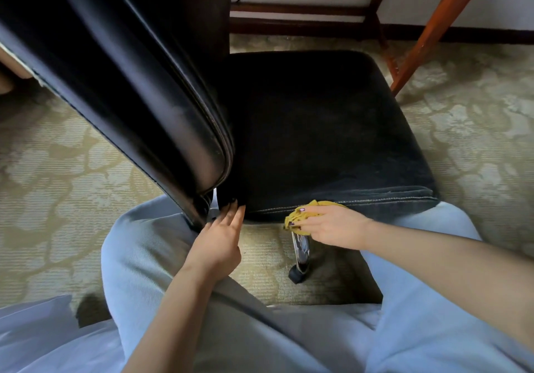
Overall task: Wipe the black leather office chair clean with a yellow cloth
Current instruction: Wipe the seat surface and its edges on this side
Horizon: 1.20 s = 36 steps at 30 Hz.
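The right hand [332, 225] grips the bunched yellow cloth [297, 217] against the stitched near edge of the black chair's seat [318, 130]. The left hand [222, 234] is open, and its straight fingers touch the seat corner below the backrest [130, 84]. The fingers hide most of the cloth, and the backrest top is cut off.

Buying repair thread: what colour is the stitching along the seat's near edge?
Pale whitish stitching on the black seat; head view.
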{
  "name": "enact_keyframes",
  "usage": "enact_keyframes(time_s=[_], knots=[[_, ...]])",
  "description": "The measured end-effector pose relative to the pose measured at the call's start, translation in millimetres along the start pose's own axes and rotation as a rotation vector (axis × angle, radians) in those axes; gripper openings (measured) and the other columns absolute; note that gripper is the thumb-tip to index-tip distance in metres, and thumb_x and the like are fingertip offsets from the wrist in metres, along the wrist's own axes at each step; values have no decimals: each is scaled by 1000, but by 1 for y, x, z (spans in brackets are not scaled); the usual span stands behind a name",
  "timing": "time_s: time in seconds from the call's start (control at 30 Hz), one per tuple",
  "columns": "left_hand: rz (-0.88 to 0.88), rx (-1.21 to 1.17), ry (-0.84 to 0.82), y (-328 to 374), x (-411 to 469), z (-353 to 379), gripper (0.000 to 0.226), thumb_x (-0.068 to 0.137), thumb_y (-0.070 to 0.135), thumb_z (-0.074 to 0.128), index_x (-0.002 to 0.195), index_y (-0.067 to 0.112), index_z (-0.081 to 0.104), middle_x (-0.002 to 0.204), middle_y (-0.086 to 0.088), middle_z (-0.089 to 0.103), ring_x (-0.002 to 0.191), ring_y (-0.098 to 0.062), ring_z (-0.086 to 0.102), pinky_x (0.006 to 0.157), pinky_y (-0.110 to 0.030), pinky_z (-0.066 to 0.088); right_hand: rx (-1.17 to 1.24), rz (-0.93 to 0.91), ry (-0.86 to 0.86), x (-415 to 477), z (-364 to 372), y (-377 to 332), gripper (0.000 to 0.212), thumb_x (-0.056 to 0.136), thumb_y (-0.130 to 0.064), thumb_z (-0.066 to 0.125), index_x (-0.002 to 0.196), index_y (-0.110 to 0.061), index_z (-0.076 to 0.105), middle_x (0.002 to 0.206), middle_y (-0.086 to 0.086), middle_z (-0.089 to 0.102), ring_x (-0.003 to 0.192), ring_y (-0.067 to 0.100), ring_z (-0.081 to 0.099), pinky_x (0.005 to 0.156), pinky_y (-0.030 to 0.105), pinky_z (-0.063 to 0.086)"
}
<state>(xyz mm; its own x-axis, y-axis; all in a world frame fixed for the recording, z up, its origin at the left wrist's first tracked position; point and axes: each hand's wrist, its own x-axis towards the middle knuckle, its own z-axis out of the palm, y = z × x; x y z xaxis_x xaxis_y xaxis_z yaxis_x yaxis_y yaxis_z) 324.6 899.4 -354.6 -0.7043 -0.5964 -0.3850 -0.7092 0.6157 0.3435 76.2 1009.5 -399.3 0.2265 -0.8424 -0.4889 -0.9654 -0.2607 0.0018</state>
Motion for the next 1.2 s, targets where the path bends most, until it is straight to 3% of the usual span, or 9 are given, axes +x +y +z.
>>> enact_keyframes(time_s=[0.07, 0.13, 0.27, 0.37, 0.5, 0.6, 0.7, 0.87, 1.2], knots=[[-37, 82, -34, 1, -2, 1, 79, 89, 2, 36, 151, 17, -11, 158, 2, -15, 146, -11, -5, 117, -30, 7, -239, -176, 14, -11, 5, 4, 38, 58, -35, 89, 93, -39, 74, 108, -20, 69, 107, -3, 61, 100, 22, 40], [-40, 154, -40, 1, -4, 1, 79, 89, 4, 35, 150, 16, -13, 158, 2, -18, 146, -10, -7, 118, -31, 5, -326, -245, 100, -23, 2, 15, 45, 44, -23, 95, 86, -24, 78, 108, -7, 71, 108, 10, 64, 96, 33, 47], [-40, 219, -24, 1, -2, 5, 78, 89, 6, 34, 150, 14, -14, 157, 1, -19, 146, -10, -10, 118, -31, 5, -281, -303, 126, -41, -5, 33, 48, 37, -20, 98, 80, -28, 76, 105, -9, 72, 110, 13, 63, 95, 36, 49], [-55, 225, -4, -1, -1, 6, 78, 88, 7, 33, 150, 14, -13, 158, 1, -18, 146, -9, -9, 118, -32, 6, -111, -333, 278, -52, -22, 36, 39, 54, -17, 92, 87, -27, 73, 103, -10, 71, 109, 16, 64, 89, 37, 54], [-88, 187, 26, -7, 0, 5, 76, 91, 11, 35, 151, 15, -10, 158, 3, -16, 146, -9, -7, 118, -33, 8, 42, -302, 500, -42, -41, 24, 23, 80, -13, 69, 100, -22, 72, 113, -5, 69, 119, 20, 56, 99, 35, 42], [-103, 158, 49, -10, 2, 3, 76, 91, 13, 37, 151, 15, -9, 158, 4, -16, 146, -10, -8, 116, -31, 10, 228, -163, 584, -16, -53, -1, 31, 82, -8, 57, 108, -17, 69, 118, -1, 67, 123, 24, 51, 101, 40, 40], [-102, 95, 52, -10, 4, 2, 75, 91, 12, 38, 151, 12, -7, 158, 0, -15, 146, -13, -9, 116, -29, 10, 440, -20, 553, 17, -69, -32, 41, 84, 3, 57, 121, -15, 63, 130, 3, 59, 133, 25, 41, 110, 43, 27], [-26, 63, -2, -6, 5, 8, 77, 91, 9, 40, 151, 12, -9, 157, -1, -17, 146, -15, -13, 118, -29, 6, 472, 96, 431, 50, -71, -52, 47, 96, -9, 47, 141, -25, 45, 151, -5, 35, 144, 14, 19, 116, 35, 13], [-18, 27, -17, -7, 8, 11, 79, 90, 8, 42, 151, 13, -9, 157, 0, -17, 145, -14, -13, 119, -27, 9, 444, 290, 411, -39, -20, 24, 55, 86, 5, 47, 134, -22, 53, 139, 5, 51, 132, 24, 46, 110, 43, 37]])
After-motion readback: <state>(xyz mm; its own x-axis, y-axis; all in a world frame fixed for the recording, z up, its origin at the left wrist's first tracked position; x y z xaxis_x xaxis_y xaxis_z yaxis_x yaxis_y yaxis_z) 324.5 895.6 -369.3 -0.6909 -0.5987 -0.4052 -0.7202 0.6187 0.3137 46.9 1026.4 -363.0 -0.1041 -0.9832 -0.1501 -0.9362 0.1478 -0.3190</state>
